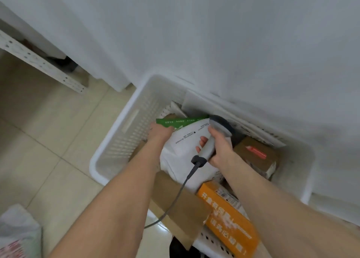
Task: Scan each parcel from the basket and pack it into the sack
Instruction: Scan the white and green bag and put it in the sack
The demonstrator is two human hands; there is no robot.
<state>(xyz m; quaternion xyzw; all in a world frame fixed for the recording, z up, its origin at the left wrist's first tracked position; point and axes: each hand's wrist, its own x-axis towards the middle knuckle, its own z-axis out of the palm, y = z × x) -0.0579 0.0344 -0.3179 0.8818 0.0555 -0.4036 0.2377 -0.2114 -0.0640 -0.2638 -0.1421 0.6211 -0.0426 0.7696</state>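
A white slatted basket (124,129) stands on the floor against a white wall, with several parcels inside. My left hand (160,132) grips the top edge of a white mailer bag with a green strip (181,146), lifted above the other parcels. My right hand (218,146) holds a grey corded barcode scanner (220,129) right over that bag, head pointing away from me. An orange box (228,216) and a brown cardboard box (257,154) lie in the basket. The sack's white woven edge (17,232) shows at the bottom left.
Beige floor tiles (48,140) spread to the left. A white perforated shelf post (39,60) slants at the upper left. A flat brown cardboard piece (181,205) hangs over the basket's near rim. The scanner cable (175,199) trails down toward me.
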